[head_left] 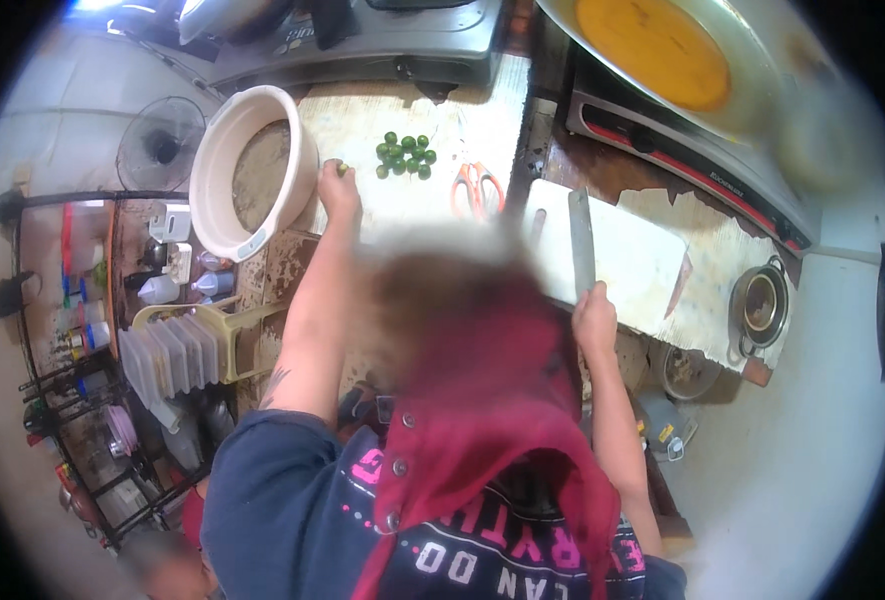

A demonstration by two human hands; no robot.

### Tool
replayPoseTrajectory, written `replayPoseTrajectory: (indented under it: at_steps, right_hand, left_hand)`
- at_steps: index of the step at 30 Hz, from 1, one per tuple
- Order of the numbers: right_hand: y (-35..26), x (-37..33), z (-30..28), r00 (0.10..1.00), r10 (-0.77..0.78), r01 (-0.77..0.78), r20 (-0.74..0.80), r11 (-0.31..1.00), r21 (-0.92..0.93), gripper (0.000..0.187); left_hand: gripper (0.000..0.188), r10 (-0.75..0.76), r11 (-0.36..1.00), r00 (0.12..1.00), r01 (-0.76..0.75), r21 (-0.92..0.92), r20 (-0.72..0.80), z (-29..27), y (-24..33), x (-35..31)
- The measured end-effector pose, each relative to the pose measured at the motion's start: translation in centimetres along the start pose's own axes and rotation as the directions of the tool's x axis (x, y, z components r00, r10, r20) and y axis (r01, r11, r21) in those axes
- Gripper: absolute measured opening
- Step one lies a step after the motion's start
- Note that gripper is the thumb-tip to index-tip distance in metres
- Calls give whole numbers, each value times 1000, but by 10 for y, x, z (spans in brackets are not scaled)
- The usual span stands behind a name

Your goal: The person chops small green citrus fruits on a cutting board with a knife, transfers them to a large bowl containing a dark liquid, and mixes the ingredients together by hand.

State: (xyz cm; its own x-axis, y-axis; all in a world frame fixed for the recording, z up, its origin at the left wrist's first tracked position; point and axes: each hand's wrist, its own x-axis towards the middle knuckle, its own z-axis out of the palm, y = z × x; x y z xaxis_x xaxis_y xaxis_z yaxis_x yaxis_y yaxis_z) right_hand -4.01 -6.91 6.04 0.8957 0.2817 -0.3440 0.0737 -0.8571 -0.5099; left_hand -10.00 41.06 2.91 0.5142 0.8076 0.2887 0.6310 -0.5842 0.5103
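In the head view, the left hand (336, 190) pinches what looks like a small round green fruit (342, 170) near a cluster of similar fruits (405, 156), while the right hand (593, 318) is wrapped around the handle of a long grey metal knife (582, 240), seemingly so its blade points away over the white rectangular cutting board (632, 250). Orange-handled scissors (477, 190) and a pale round plastic basin (302, 160) share the worn, light-coloured tabletop (347, 112), with a silver stove (432, 58) beyond and cluttered shelving (92, 400) leftward.
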Motion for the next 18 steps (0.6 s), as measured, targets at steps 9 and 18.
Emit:
replayPoseTrajectory:
  at_steps: [9,18]
  right_hand:
    - [3,2,-1,998,54,-54,12,999,-5,17]
    - [-6,-23,-45,994,51,-54,97,998,30,17]
  left_hand:
    - [28,237,732,792,235,-639,562,12,108,-104]
    - [19,426,894,550,-133,-428,718,106,172,-230]
